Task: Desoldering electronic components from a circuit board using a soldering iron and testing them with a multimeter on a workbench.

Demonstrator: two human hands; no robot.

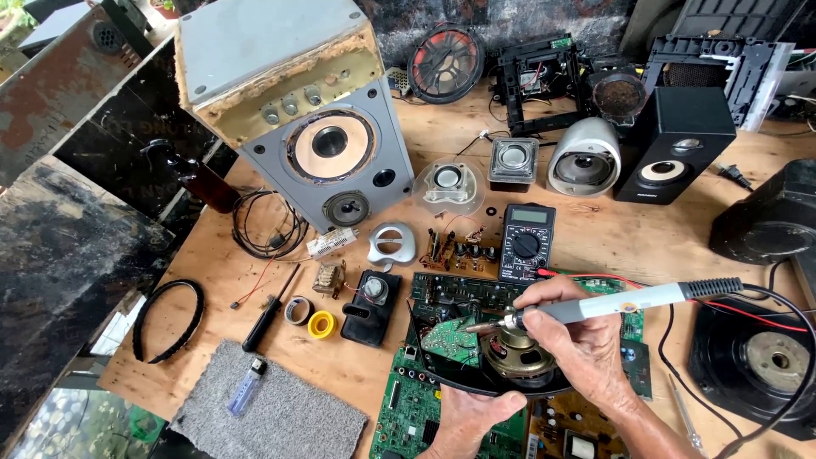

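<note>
My right hand [574, 336] grips a grey soldering iron [633, 300] with a black cord end, its metal tip pointing left at a small green circuit board [449, 338]. Beside that board lies a bare speaker driver [518, 359] with a brassy magnet, both resting on a dark curved panel [476, 387]. My left hand [472, 416] holds this panel from below at its front edge. Under them lie larger green circuit boards [408, 408].
A big grey loudspeaker box [314, 127] stands at the back left. A multimeter [527, 242], small speakers [586, 157], a black speaker [676, 144], a screwdriver [270, 310], tape rolls [321, 324], a lighter [246, 384] on a grey mat [280, 408] and a rubber belt [168, 319] lie around.
</note>
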